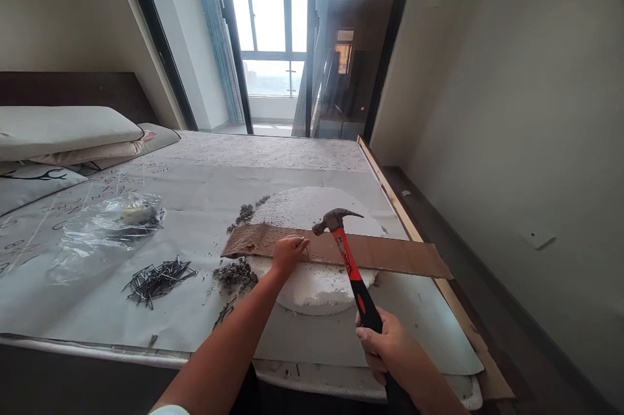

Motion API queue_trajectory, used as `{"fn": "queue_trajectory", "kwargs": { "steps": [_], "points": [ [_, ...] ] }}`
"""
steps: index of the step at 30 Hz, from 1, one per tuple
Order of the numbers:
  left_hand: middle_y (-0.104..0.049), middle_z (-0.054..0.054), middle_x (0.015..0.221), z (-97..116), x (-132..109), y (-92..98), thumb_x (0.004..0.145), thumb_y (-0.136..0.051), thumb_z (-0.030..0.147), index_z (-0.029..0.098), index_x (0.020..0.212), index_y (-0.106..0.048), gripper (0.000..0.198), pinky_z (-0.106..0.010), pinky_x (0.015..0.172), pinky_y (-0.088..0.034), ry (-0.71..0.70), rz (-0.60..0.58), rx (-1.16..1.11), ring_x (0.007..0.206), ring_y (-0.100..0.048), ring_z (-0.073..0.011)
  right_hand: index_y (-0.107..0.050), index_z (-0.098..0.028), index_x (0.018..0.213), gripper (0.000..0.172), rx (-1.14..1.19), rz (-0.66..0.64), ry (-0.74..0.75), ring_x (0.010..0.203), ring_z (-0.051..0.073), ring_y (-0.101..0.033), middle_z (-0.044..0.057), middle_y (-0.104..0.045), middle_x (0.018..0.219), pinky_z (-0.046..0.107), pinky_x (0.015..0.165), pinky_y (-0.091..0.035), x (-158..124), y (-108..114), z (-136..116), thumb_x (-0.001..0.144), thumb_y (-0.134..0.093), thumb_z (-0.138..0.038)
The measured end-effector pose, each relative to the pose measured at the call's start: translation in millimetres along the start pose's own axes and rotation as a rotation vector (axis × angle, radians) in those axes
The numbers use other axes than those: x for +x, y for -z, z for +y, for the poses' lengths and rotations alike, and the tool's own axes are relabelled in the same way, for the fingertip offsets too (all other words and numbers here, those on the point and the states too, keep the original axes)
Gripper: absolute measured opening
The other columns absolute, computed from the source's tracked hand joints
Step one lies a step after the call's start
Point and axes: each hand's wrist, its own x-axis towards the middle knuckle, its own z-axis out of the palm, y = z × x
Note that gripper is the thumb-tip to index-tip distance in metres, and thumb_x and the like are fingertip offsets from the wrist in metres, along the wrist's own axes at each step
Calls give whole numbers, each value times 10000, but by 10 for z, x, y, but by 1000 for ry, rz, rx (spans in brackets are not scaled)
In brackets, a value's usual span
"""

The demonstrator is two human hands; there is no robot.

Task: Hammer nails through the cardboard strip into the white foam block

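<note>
The right hand [385, 343] has a closed grip around the black end of the hammer [348, 259], low on the handle, so the steel head hangs raised above the board [390, 255], a little to the 3 o'clock side of the left hand. The left hand [287, 252] rests on the board with the fingertips pinched together; I judge that they hold a small nail upright, but the nail itself is too small to see surely. The board lies flat across a round white foam disc [312, 294], probably so that points can pass through the wood into something soft and not into the bed [121, 311].

From the left hand, the loose pile of nails [158, 278] is at 9 o'clock, well apart, and a clear plastic bag [112, 223] lies farther, toward 10 o'clock. Grey crumbs [236, 272] sit just beside the board's left end.

The board's right end reaches out past the disc, near the bed's edge at 3 o'clock, where a wooden strip [404, 213] and the floor begin. Above the board the room for the hammer is open.
</note>
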Motion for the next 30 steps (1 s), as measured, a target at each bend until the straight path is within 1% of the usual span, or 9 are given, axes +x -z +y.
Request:
{"fn": "queue_trajectory", "kwargs": {
  "steps": [6,10,16,23,30],
  "points": [
    [-513,-14,539,1,-12,-16,823,-455,393,174,487,-477,401,-229,547,-285,-33,18,-3,554,-461,-124,-370,-233,756,236,-46,-3,-30,300,44,-227,-152,-233,414,193,309,-263,10,-26,1,614,-509,-361],
    [-470,-3,506,21,-23,-2,828,-437,416,177,472,-434,429,-227,529,-276,-43,36,-18,532,-440,-119,-365,-231,766,207,-58,-23,-14,306,43,-224,-154,-229,418,190,317,-268,-11,-37,-13,639,-494,-331],
    [-429,9,501,44,-39,9,826,-446,380,177,458,-381,425,-223,521,-262,-59,49,11,514,-411,-106,-374,-228,775,212,-44,-40,-10,312,46,-232,-154,-225,417,193,325,-274,-7,-20,0,650,-507,-336],
    [-469,-6,524,49,-42,3,841,-440,372,171,472,-442,420,-224,521,-267,-55,43,60,543,-448,-115,-375,-229,768,218,-57,-28,-22,317,48,-236,-152,-232,424,199,331,-295,-1,-12,-1,639,-512,-339],
    [-571,-34,613,15,-28,-68,857,-464,341,155,561,-552,360,-222,570,-303,-131,17,157,597,-509,-123,-365,-233,769,239,-60,-1,-28,302,49,-212,-154,-239,403,193,301,-261,36,-21,60,616,-501,-356]
  ]
}}
